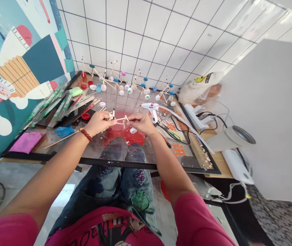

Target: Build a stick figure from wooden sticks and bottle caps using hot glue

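Above the glass tabletop, both hands hold a small frame of thin wooden sticks. My left hand pinches its left end, where a black-tipped stick stands up and something white shows at the fingers. My right hand is closed on the other end, with short sticks crossing at the fingertips. Below the right fingers lies a white bottle cap. Just behind the right hand is a white hot glue gun. Small details inside both grips are hidden by the fingers.
Several stick models with coloured caps stand along the back edge. Wrapped stick packets, a pink packet and a blue bag lie left. A yellow-green cutter, cables and a lamp are right.
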`<state>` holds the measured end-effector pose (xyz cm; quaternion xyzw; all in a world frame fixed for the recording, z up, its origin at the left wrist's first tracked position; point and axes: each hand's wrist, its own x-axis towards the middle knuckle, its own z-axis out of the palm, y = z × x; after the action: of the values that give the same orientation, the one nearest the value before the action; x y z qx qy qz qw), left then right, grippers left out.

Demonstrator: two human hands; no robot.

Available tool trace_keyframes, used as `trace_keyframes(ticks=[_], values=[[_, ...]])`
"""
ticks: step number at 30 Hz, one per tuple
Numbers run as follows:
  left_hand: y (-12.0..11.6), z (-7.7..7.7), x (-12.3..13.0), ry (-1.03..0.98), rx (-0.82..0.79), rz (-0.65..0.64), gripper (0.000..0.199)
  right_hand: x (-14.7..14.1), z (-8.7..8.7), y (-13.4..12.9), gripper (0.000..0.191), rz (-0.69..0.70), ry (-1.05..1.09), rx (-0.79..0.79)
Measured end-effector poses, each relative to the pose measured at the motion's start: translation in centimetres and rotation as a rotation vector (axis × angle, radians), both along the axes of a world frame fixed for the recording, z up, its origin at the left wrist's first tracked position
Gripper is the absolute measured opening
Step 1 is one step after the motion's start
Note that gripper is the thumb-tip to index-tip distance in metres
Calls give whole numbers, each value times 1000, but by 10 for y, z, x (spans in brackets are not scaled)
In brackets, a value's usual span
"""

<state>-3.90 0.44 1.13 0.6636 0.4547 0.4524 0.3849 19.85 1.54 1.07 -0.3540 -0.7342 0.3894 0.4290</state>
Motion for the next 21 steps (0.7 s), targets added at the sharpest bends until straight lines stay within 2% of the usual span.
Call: trace_keyframes(ticks=[6, 10, 17, 21], values=[[-1, 0, 2, 61, -16, 15, 23, 0, 1, -1, 13, 2, 3, -13], [-2, 1, 4, 13, -5, -1, 28, -1, 1, -1, 13, 5, 3, -20], [0, 0, 5, -42, 4, -14, 29, -5, -3, 0, 30, -54, 119, -116], [-2, 2, 6, -42, -17, -16, 27, -4, -2, -1, 27, -46, 90, -94]])
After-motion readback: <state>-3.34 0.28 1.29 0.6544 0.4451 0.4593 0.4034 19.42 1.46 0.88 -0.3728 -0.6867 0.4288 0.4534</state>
